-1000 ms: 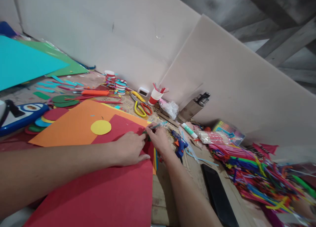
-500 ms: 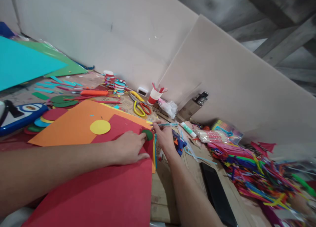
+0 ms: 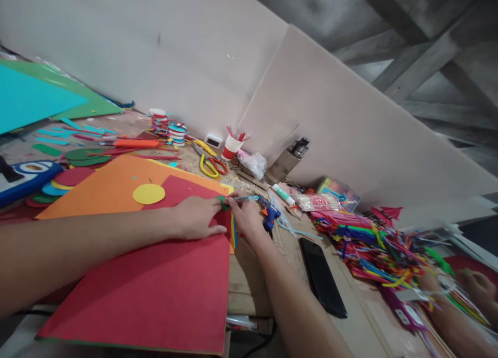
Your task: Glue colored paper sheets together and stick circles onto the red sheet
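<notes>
My left hand (image 3: 199,218) lies flat on the red foam or paper sheet (image 3: 163,290), thumb spread, its fingertips pressing on a small dark green disc (image 3: 222,201) at the sheet's far right corner. Closed round a slim light-blue pen (image 3: 249,197), my right hand (image 3: 246,212) sits at the disc's right side. The pen's tip is hidden by my fingers. Under the red sheet lies an orange sheet (image 3: 105,184), with yellow and blue edges showing at the right. A yellow disc (image 3: 148,194) rests on the orange one.
Scissors (image 3: 208,163), a paper cup of red sticks (image 3: 232,146) and a glue gun (image 3: 270,212) lie beyond my hands. A black phone (image 3: 322,276) is right of my forearm. Colourful pipe cleaners (image 3: 361,238) are heaped farther right, near another person's hands (image 3: 476,288).
The view has shifted right, so another person's hands show more fully. My right hand and the pen have moved in closer to the green disc, now partly covering it.
</notes>
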Demonstrator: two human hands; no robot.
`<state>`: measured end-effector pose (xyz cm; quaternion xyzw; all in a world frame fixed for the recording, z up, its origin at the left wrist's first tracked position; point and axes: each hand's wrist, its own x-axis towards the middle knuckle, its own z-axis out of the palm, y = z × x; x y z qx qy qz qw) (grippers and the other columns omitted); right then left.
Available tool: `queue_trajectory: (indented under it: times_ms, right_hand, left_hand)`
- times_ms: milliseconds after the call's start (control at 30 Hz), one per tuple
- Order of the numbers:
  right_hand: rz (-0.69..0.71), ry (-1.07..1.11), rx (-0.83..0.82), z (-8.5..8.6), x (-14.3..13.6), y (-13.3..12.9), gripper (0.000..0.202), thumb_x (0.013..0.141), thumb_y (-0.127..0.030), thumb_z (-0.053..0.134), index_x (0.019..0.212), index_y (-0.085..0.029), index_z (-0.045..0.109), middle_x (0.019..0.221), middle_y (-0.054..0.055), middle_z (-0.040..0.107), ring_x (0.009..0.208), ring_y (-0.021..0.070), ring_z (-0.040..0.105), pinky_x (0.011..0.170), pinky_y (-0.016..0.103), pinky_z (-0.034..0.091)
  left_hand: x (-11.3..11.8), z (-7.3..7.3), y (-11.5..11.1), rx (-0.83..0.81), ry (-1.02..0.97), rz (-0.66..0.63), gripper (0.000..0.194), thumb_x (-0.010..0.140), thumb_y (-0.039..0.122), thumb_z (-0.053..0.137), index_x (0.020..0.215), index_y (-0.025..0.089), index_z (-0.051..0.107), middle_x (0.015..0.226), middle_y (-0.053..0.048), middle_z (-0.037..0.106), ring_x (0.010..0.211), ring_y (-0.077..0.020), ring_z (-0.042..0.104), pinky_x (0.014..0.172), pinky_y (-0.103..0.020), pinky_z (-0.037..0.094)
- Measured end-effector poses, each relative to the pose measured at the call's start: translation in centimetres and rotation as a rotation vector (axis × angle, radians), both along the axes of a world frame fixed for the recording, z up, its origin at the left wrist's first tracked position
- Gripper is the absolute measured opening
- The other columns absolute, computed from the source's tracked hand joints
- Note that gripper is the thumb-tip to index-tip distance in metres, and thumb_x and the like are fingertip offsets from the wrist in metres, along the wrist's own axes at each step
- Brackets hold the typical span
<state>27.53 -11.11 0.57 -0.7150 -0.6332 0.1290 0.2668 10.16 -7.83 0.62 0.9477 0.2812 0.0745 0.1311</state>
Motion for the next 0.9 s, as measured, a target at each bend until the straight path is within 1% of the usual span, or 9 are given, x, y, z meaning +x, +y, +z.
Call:
queue_trajectory:
  times_ms: [67,133,167,233,300,433,567,733,900]
  right_hand:
    - [-0.001,-0.017,0.003,0.0,0.1,-0.1,0.018,0.091,-0.03,0.049,0.094,-0.021,0.065,0.084,0.002,0.073,0.08,0.017,0.067,0.073,0.026,0.045]
    - [0.004,-0.015,0.006,0.0,0.1,-0.2,0.02,0.091,-0.03,0.048,0.091,-0.021,0.066,0.083,0.003,0.073,0.08,0.0174,0.067,0.073,0.026,0.045]
    - [0.005,-0.013,0.008,0.0,0.1,-0.2,0.021,0.092,-0.031,0.048,0.09,-0.021,0.066,0.082,0.004,0.073,0.08,0.0176,0.067,0.073,0.026,0.045]
    - [0.012,-0.013,0.016,0.0,0.1,-0.3,0.022,0.092,-0.032,0.048,0.09,-0.021,0.067,0.083,0.004,0.073,0.081,0.0176,0.067,0.074,0.026,0.044]
    - [0.017,-0.019,0.026,-0.1,0.1,-0.3,0.022,0.091,-0.032,0.048,0.091,-0.022,0.067,0.084,0.003,0.073,0.081,0.0175,0.067,0.073,0.026,0.044]
    - [0.023,-0.02,0.033,-0.4,0.3,-0.2,0.02,0.091,-0.033,0.049,0.091,-0.022,0.066,0.084,0.003,0.073,0.082,0.0177,0.067,0.071,0.025,0.044]
    - [0.053,-0.001,0.036,-0.7,0.4,-0.2,0.021,0.091,-0.033,0.048,0.094,-0.022,0.065,0.086,0.003,0.074,0.083,0.0177,0.067,0.072,0.025,0.044]
    - [0.047,-0.026,0.024,-0.6,0.4,-0.1,0.021,0.091,-0.034,0.048,0.093,-0.022,0.066,0.085,0.003,0.074,0.082,0.0188,0.067,0.072,0.026,0.044]
    - [0.066,-0.014,0.029,-0.6,0.5,0.0,0.021,0.09,-0.033,0.048,0.091,-0.023,0.067,0.083,0.003,0.073,0.079,0.0188,0.066,0.072,0.028,0.044]
  left_hand:
    - [0.3,0.4,1.0,-0.049,-0.047,0.015,0.051,0.09,0.051,0.043,0.129,0.021,0.055,0.119,-0.013,0.067,0.099,-0.0288,0.065,0.079,-0.037,0.049]
    - [0.6,0.6,2.4,-0.088,-0.096,0.056,0.04,0.094,0.041,0.036,0.114,0.019,0.063,0.107,-0.011,0.071,0.094,-0.0241,0.066,0.078,-0.033,0.048]
    - [0.8,0.7,3.3,-0.109,-0.132,0.049,0.037,0.095,0.035,0.035,0.108,0.019,0.065,0.103,-0.009,0.071,0.093,-0.0214,0.065,0.079,-0.03,0.047]
    - [1.1,0.7,5.1,-0.131,-0.22,0.076,0.029,0.09,0.026,0.042,0.101,0.018,0.068,0.102,-0.006,0.072,0.094,-0.0185,0.064,0.082,-0.027,0.045]
    - [1.4,0.4,6.7,-0.148,-0.273,0.149,0.027,0.084,0.027,0.05,0.1,0.016,0.069,0.102,-0.006,0.072,0.093,-0.019,0.064,0.079,-0.026,0.044]
    - [1.9,0.0,8.6,-0.188,-0.188,0.141,0.027,0.077,0.036,0.058,0.087,0.015,0.073,0.086,-0.005,0.073,0.081,-0.0185,0.063,0.067,-0.024,0.041]
    - [2.6,-0.3,9.1,-0.264,-0.112,0.103,0.028,0.074,0.037,0.061,0.083,0.014,0.073,0.078,-0.003,0.071,0.072,-0.016,0.061,0.059,-0.023,0.037]
    - [3.2,-1.0,9.7,-0.32,-0.118,0.094,0.023,0.071,0.035,0.064,0.08,0.015,0.071,0.076,-0.001,0.07,0.071,-0.0141,0.06,0.06,-0.021,0.037]
    - [3.7,-1.3,10.5,-0.353,-0.098,0.115,0.026,0.068,0.041,0.068,0.076,0.016,0.069,0.073,-0.001,0.068,0.068,-0.0141,0.057,0.058,-0.022,0.034]
